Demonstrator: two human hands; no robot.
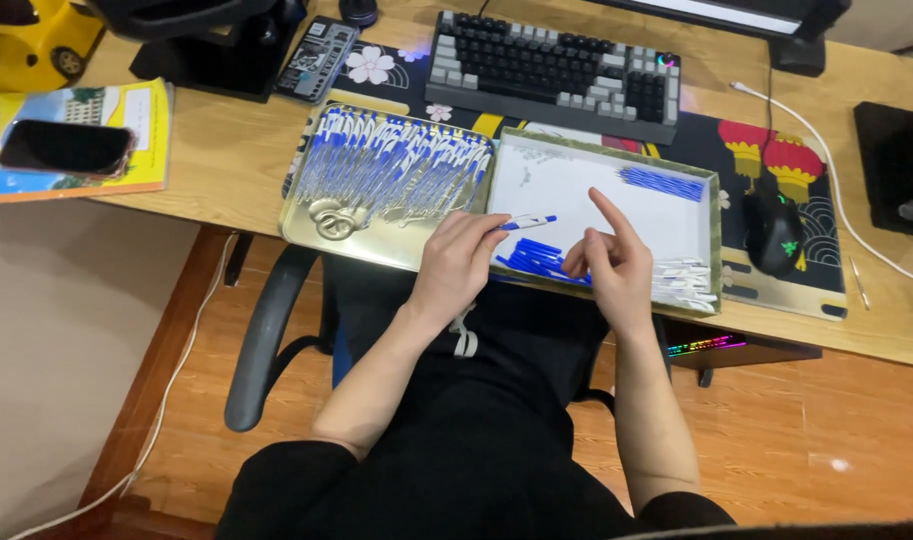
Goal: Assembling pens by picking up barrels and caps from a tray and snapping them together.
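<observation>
My left hand (458, 258) pinches a white pen with a blue cap (527, 221) by its rear end, holding it over the near edge of a white-lined tray (566, 170). My right hand (608, 258) rests on that tray's near edge, index finger raised, the other fingers on a pile of blue caps (532, 259). A row of blue refills (662, 184) lies at the tray's far right. White pen barrels (684, 283) are heaped at its near right corner. A metal tray (321, 236) to the left holds several assembled blue-and-white pens (396, 162).
A keyboard (553, 72) sits behind the trays, a black mouse (773, 230) to the right on a patterned desk mat. A phone (64, 147) lies on a yellow book at far left. A white cable (826, 160) crosses the right side. My chair's armrest (261, 340) is below the desk.
</observation>
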